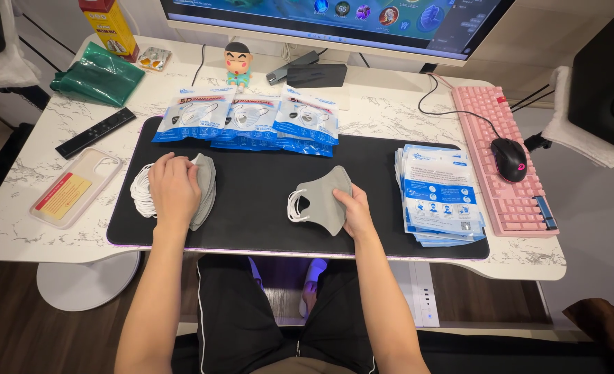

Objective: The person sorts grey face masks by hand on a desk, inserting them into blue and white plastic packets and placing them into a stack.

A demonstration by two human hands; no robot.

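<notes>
Grey face mask [321, 199] lies folded on the black desk mat [258, 208], right of centre, white ear loops trailing off its left edge. Right hand [352, 211] pinches the mask's right edge — fingers closed on the fabric, thumb on top. Left hand [174, 188] rests palm-down on a stack of grey masks [205, 190] at the mat's left end, fingers curled loosely over the top one; whether it actually grips a mask cannot be told. White ear loops [141, 190] bunch out to the left of that stack.

Along the mat's far edge: a row of blue-and-white mask packets [251, 118], overlapping, each showing a mask through a window. At the mat's right end, a pile of flat blue-and-white pouches [440, 194], just beside a pink keyboard [508, 163] with a black mouse [509, 158] resting on it.

On the white marbled table [383, 111], left side — a clear phone case [75, 187], a black remote [95, 132], a green folded bag [98, 75]. A small cartoon figurine [238, 64] stands before the monitor [335, 21].
</notes>
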